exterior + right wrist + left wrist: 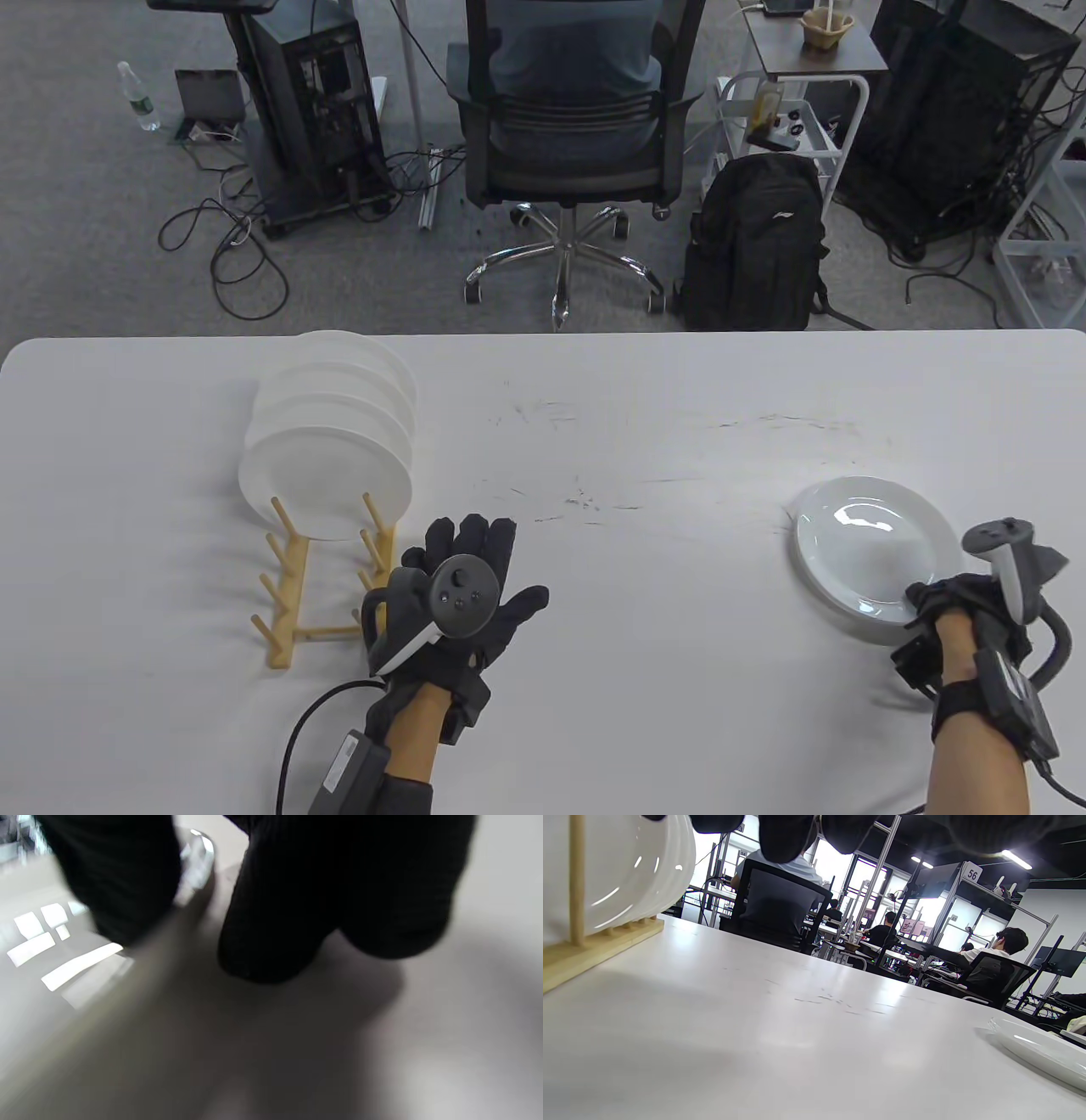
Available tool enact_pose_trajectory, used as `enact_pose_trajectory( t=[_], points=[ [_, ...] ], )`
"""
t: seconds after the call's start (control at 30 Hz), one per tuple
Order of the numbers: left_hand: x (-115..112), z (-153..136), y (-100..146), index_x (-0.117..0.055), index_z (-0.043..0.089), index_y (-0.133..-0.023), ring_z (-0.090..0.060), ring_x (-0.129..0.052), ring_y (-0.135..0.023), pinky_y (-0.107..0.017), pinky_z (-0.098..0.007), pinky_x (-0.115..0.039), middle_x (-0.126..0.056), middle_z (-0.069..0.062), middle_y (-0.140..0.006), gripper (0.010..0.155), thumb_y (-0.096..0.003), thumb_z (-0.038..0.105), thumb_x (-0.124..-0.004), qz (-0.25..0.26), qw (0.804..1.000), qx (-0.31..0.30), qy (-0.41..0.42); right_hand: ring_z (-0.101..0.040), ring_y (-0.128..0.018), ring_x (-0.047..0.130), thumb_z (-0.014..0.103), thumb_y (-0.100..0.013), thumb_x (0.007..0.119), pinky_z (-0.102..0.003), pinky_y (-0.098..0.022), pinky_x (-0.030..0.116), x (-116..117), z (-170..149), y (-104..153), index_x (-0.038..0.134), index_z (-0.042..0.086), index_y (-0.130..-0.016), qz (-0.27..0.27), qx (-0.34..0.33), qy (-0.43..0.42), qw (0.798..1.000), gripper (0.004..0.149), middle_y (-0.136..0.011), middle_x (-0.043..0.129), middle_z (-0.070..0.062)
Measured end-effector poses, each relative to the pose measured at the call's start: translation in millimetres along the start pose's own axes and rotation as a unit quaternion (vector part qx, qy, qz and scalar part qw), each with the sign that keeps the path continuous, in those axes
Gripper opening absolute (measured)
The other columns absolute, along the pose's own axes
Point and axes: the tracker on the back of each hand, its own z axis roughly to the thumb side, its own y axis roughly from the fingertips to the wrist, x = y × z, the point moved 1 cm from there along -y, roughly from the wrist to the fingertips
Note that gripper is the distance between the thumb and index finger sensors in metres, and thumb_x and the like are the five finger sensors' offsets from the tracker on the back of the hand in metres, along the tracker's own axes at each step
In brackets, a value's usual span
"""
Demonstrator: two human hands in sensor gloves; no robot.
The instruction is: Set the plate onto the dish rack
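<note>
Plate [870, 543] lies flat on the counter's [645, 679] right side; the right hand [959, 611] covers its near rim, grip unclear through blur. Left hand [462, 594] rests flat, fingers [471, 535] spread, beside the rack [288, 586].

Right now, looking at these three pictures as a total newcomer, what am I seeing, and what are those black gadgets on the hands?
These are a person's gloved hands, each with a motion tracker strapped on. One camera looks down at the white table; two more sit on the wrists. The left hand rests flat beside a wooden dish rack that already holds white plates. The right hand is at the near rim of a loose plate lying flat; its fingers blur too much to confirm a grip.
</note>
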Motion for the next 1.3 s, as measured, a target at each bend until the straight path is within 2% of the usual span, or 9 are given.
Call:
enact_pose_trajectory(
  t=[0.13, 0.33, 0.5, 0.63, 0.8, 0.93, 1.07, 1.23, 1.3],
  points=[
    [0.7, 0.8, 0.2, -0.039, 0.023, -0.117, -0.061, -0.034, -0.109, -0.071, -0.075, -0.037, -0.04, -0.018, -0.121, 0.086, -0.0475, 0.067, -0.063, -0.003, 1.0, 0.0, 0.004, -0.022, -0.03, 0.108, 0.024, -0.043, 0.083, -0.037, -0.024, 0.094, -14.4, -3.0, 4.6, 0.061, -0.001, -0.093, -0.049, 0.006, 0.01, 0.999, 0.06, -0.069, 0.09, -0.014],
    [-1.5, 1.8, -0.7, -0.039, 0.023, -0.117, -0.061, -0.033, -0.108, -0.071, -0.075, -0.036, -0.04, -0.018, -0.121, 0.085, -0.0476, 0.066, -0.063, -0.007, 1.0, -0.006, 0.01, -0.022, -0.03, 0.112, 0.023, -0.044, 0.082, -0.036, -0.021, 0.096, -44.1, 16.2, 38.0, 0.065, 0.001, -0.088, -0.114, -0.023, 0.028, 0.993, 0.052, -0.075, 0.093, -0.02],
    [-1.7, 4.6, -0.1, -0.039, 0.022, -0.117, -0.061, -0.034, -0.108, -0.071, -0.075, -0.037, -0.041, -0.018, -0.121, 0.085, -0.0479, 0.066, -0.063, -0.004, 1.0, -0.015, 0.019, -0.027, -0.028, 0.109, 0.023, -0.044, 0.082, -0.036, -0.019, 0.093, -65.1, 43.4, 88.2, 0.061, 0.0, -0.09, -0.157, -0.15, -0.024, 0.976, 0.055, -0.072, 0.093, -0.016],
    [-3.3, 6.9, 0.7, -0.042, 0.022, -0.116, -0.061, -0.036, -0.108, -0.071, -0.075, -0.039, -0.043, -0.018, -0.121, 0.082, -0.0489, 0.064, -0.063, 0.008, 0.999, -0.021, 0.034, -0.026, -0.024, 0.108, 0.031, -0.044, 0.083, -0.032, -0.015, 0.092, -66.4, 40.5, 136.7, 0.053, 0.001, -0.096, -0.247, -0.267, -0.067, 0.929, 0.067, -0.073, 0.091, -0.013],
    [-8.4, 15.5, -1.1, -0.045, 0.02, -0.116, -0.06, -0.039, -0.108, -0.071, -0.073, -0.041, -0.045, -0.017, -0.12, 0.078, -0.0508, 0.06, -0.062, 0.003, 0.997, -0.027, 0.073, -0.032, -0.04, 0.106, 0.025, -0.048, 0.076, -0.038, -0.028, 0.091, -37.4, 38.1, 136.5, 0.048, 0.001, -0.098, -0.067, -0.331, -0.201, 0.92, 0.062, -0.084, 0.08, -0.016],
    [-20.3, 19.8, -3.4, -0.035, 0.012, -0.115, -0.057, -0.059, -0.104, -0.069, -0.07, -0.054, -0.049, -0.019, -0.117, 0.084, -0.052, 0.061, -0.06, -0.041, 0.987, -0.029, 0.156, -0.038, -0.046, 0.101, 0.02, -0.049, 0.072, -0.044, -0.034, 0.087, 16.8, 41.8, 133.0, 0.049, 0.0, -0.098, 0.138, -0.307, -0.351, 0.874, 0.058, -0.088, 0.076, -0.018],
    [-40.5, 25.1, -5.8, -0.029, 0.006, -0.115, -0.055, -0.073, -0.097, -0.066, -0.064, -0.066, -0.054, -0.024, -0.114, 0.093, -0.0506, 0.066, -0.059, -0.116, 0.928, -0.028, 0.352, -0.039, -0.053, 0.099, 0.018, -0.05, 0.07, -0.045, -0.039, 0.086, 80.8, 57.8, 154.7, 0.043, -0.001, -0.099, 0.358, -0.278, -0.406, 0.794, 0.059, -0.091, 0.071, -0.018],
    [-50.2, 28.4, -6.1, -0.019, 0.004, -0.113, -0.049, -0.085, -0.091, -0.061, -0.057, -0.077, -0.059, -0.023, -0.111, 0.099, -0.0502, 0.066, -0.065, -0.1, 0.841, -0.025, 0.532, -0.039, -0.052, 0.1, 0.016, -0.048, 0.07, -0.044, -0.037, 0.087, 114.1, 70.2, 201.7, 0.046, -0.001, -0.098, 0.414, -0.336, -0.346, 0.772, 0.058, -0.09, 0.073, -0.018],
    [-50.7, 20.3, -4.1, -0.046, 0.003, -0.109, -0.04, -0.1, -0.08, -0.054, -0.05, -0.086, -0.082, -0.014, -0.098, 0.072, -0.0563, 0.048, -0.065, -0.074, 0.813, 0.001, 0.577, -0.037, -0.053, 0.101, 0.016, -0.049, 0.069, -0.044, -0.038, 0.087, 113.8, 74.6, 215.2, 0.043, -0.002, -0.098, 0.396, -0.387, -0.299, 0.777, 0.058, -0.091, 0.072, -0.018]
  ],
)
